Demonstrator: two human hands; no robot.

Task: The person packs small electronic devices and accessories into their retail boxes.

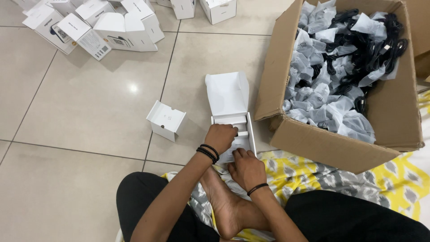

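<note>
A small white box [233, 122] lies open on the tiled floor in front of me, its lid [227, 93] flipped up and away. My left hand [220, 137] rests curled over the box's open tray, fingers inside it. My right hand [247, 168] presses on the near end of the same box, beside my bare foot [222, 204]. What the fingers hold inside the box is hidden. Both wrists wear black bands.
A small white box [166, 120] stands to the left. A large cardboard carton [336, 148] at right holds several bagged black cables [340, 67]. Several white boxes [96, 27] are piled at the far left. A yellow and grey patterned cloth [349, 179] lies under me.
</note>
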